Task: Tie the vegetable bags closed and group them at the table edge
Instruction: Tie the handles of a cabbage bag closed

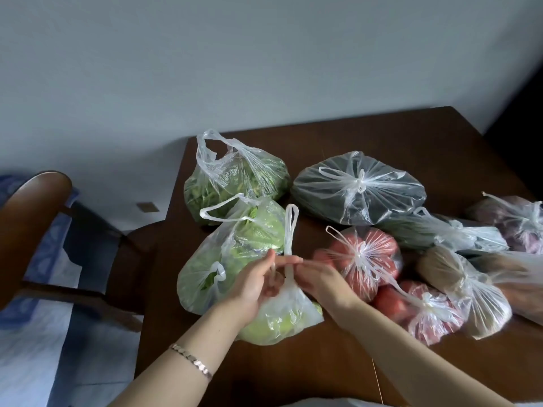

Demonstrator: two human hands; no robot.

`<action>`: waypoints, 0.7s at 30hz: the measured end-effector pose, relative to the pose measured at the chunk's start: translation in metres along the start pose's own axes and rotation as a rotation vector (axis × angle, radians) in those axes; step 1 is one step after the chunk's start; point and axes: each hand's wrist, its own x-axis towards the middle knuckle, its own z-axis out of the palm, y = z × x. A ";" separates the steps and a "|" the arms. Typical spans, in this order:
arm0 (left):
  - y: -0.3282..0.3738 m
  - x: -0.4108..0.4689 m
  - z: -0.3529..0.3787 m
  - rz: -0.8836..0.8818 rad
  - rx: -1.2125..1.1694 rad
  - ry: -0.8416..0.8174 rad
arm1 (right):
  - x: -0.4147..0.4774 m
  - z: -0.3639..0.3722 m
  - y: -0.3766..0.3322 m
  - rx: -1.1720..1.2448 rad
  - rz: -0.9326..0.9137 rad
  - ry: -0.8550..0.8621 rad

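A small clear bag of pale green vegetables (282,321) lies near the table's front, its handles twisted upright. My left hand (255,282) and my right hand (318,279) both pinch those handles at the bag's neck. Behind it sit two open bags of leafy greens, the nearer greens bag (235,254) and the far greens bag (235,177). To the right lie knotted bags: a dark vegetable bag (358,189), a tomato bag (367,257), a second tomato bag (423,309) and a brown vegetable bag (464,283).
The dark wooden table (293,374) carries more tied bags at its right edge, among them a purple vegetable bag (514,221). A wooden chair (44,207) stands left of the table. A grey wall rises behind.
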 end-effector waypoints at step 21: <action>0.024 0.005 0.032 0.001 -0.606 0.188 | -0.017 0.032 0.006 -0.352 -0.152 -0.002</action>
